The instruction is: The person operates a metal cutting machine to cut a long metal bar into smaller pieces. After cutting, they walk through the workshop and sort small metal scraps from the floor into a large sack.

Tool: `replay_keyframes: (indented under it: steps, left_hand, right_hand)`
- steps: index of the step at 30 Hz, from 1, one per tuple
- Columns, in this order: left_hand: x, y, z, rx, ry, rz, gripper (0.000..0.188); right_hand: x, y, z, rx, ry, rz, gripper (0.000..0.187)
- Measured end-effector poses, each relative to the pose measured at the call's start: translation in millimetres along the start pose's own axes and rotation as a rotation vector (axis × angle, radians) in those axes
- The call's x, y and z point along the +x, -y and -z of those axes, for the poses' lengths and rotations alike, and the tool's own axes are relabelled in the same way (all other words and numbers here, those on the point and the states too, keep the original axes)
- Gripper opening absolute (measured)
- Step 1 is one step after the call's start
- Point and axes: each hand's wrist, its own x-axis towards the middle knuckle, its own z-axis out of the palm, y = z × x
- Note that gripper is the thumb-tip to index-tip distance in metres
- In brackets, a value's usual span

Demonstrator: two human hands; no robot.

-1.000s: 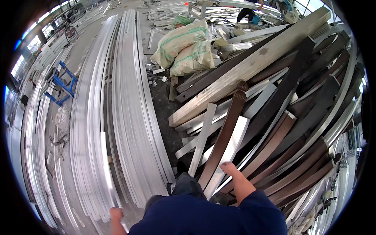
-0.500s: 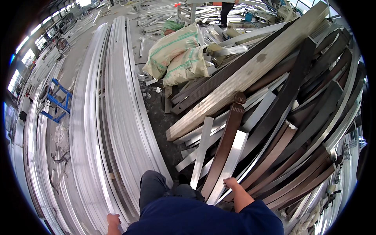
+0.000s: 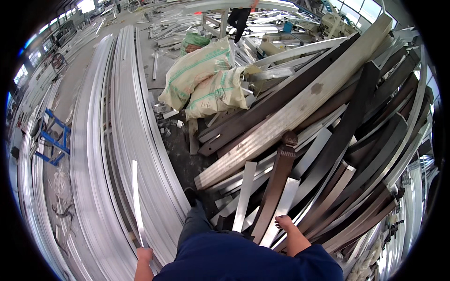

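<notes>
My left hand (image 3: 145, 254) is closed around the near end of a narrow silver metal strip (image 3: 137, 201), which points away from me over the long stacked profiles (image 3: 124, 140). My right hand (image 3: 284, 222) hovers by a silver square tube (image 3: 283, 201), its fingers loosely bent and apart, with nothing visible in them. Beside that tube lie a brown post (image 3: 279, 187) with a carved round cap and a flat silver bar (image 3: 244, 194). A long pale beam (image 3: 290, 107) slants across the pile behind them.
Two pale woven sacks (image 3: 199, 70) with green stripes sit beyond my feet. A blue metal stand (image 3: 54, 138) is at the left. Dark and brown posts (image 3: 361, 98) heap up on the right. Another person's dark-trousered legs (image 3: 239, 21) show at the back.
The left hand has moved forward and right, and the strip has swung away from the stack's edge. My right hand's fingers have loosened. My view has shifted slightly, and a foot has stepped forward.
</notes>
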Motion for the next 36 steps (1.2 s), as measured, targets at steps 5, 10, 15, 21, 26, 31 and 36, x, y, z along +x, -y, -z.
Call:
replay_keyframes:
  steps: [5,10,15,21,26,31,36]
  left_hand:
    - [114.5,-27.9,-16.0,-0.071,0.173,-0.023,0.024]
    - [122.1,-115.1,13.1,-0.117,0.175,0.035,0.028]
    - [193.3,-99.3,33.1,-0.14,0.233,-0.029,0.028]
    - [226.9,-113.2,66.1,-0.273,0.06,0.123,0.031]
    - [244.3,-81.8,28.1,-0.301,0.085,0.227,0.035]
    - [242.0,-119.4,-3.4,-0.411,0.092,0.251,0.033]
    - [268.3,-179.9,7.9,-0.488,0.123,0.138,0.023]
  right_hand:
    - [7.3,73.4,-22.6,-0.237,0.055,-0.032,0.036]
    - [18.2,194.6,-43.2,-0.529,0.071,0.043,0.043]
    - [13.4,339.5,-102.2,-0.313,-0.02,0.327,0.034]
    - [-4.2,435.8,-183.9,-0.567,0.157,0.284,0.033]
    - [18.1,507.7,-215.4,-0.952,0.212,0.186,0.033]
    - [60.4,601.5,-237.5,-0.904,0.163,0.353,0.033]
    - [103.0,696.6,-294.3,-0.799,0.221,0.287,0.027]
